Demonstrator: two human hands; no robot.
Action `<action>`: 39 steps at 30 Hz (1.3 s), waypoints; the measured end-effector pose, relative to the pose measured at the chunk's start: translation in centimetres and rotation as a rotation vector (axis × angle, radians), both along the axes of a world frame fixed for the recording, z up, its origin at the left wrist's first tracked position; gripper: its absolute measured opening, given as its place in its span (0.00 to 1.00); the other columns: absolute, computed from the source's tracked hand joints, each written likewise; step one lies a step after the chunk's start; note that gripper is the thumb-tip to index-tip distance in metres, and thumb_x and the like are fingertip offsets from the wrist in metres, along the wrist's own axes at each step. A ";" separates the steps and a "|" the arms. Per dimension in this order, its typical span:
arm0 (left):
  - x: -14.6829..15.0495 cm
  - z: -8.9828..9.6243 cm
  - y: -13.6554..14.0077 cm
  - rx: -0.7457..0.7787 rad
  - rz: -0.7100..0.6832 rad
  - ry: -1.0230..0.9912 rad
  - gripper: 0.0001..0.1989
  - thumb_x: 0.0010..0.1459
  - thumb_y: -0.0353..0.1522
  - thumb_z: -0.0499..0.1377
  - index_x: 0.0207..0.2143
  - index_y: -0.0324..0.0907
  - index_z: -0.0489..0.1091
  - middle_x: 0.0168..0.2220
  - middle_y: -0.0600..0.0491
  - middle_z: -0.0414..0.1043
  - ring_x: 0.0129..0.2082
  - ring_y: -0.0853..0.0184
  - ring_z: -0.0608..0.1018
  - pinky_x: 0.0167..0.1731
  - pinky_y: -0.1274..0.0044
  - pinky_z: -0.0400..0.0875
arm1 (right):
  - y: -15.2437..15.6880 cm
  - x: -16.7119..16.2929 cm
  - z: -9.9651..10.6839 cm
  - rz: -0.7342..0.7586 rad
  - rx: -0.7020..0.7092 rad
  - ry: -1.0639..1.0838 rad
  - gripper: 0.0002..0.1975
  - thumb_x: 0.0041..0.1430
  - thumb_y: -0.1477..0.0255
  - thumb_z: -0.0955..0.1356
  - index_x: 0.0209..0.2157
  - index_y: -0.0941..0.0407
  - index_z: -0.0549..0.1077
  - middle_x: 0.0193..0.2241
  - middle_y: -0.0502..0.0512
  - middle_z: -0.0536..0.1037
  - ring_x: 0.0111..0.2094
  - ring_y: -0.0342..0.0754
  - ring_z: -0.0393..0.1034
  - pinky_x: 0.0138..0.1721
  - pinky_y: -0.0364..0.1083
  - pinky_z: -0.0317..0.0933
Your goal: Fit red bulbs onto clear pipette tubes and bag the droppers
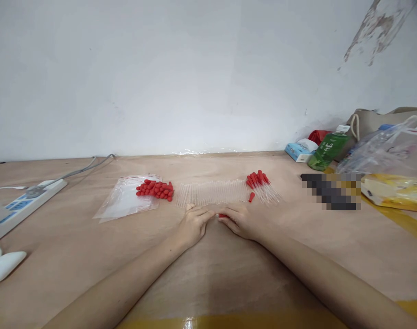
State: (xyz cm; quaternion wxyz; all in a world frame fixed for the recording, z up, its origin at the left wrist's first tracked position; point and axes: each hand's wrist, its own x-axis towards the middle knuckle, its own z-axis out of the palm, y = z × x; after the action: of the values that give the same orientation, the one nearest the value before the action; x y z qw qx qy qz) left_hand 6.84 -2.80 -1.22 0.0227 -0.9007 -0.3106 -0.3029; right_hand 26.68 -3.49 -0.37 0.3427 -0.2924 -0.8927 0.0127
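- One red bulb (222,215) is pinched by the fingers of the right hand (242,222), near the surface (208,283); it is partly covered by them.
- The fingers of the left hand (195,224) are held narrow just beside it; whether anything is gripped cannot be told.
- One loose bulb (251,197) is seen near the bulb-tipped tubes (263,186); these, the row of clear tubes (215,192) and the bulb pile (155,189) are too crowded to be counted.
- White tissue is held in one blue box (298,152).
- One dark object (330,192) is blurred by pixels.
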 end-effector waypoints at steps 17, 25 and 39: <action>0.1 1.1 -0.1 -0.154 0.152 -0.199 0.13 0.61 0.34 0.48 0.46 0.41 0.62 0.40 0.50 0.72 0.42 0.64 0.70 0.43 0.69 0.57 | 5.2 6.2 3.5 -0.419 -0.383 0.655 0.20 0.57 0.63 0.58 0.49 0.57 0.62 0.24 0.48 0.67 0.25 0.42 0.64 0.27 0.42 0.59; -0.2 0.8 1.1 0.015 0.375 -0.065 0.07 0.55 0.35 0.54 0.34 0.44 0.69 0.40 0.48 0.69 0.44 0.59 0.67 0.46 0.61 0.49 | 9.0 10.7 4.2 -0.839 -0.277 -0.081 0.13 0.52 0.70 0.63 0.40 0.58 0.66 0.25 0.53 0.72 0.27 0.46 0.65 0.28 0.43 0.54; -1.3 0.6 2.2 0.016 0.443 -0.031 0.15 0.52 0.40 0.57 0.39 0.43 0.70 0.44 0.45 0.67 0.46 0.56 0.66 0.46 0.60 0.49 | 3.7 6.9 0.4 -0.879 -0.173 -0.208 0.11 0.50 0.63 0.64 0.25 0.56 0.69 0.20 0.56 0.71 0.25 0.52 0.68 0.26 0.47 0.55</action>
State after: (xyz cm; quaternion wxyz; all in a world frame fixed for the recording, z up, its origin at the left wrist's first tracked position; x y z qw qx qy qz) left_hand 5.54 -0.57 -0.58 0.0909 -0.8055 -0.4990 -0.3065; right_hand 33.62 0.16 -0.01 0.1985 -0.6707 -0.7092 -0.0889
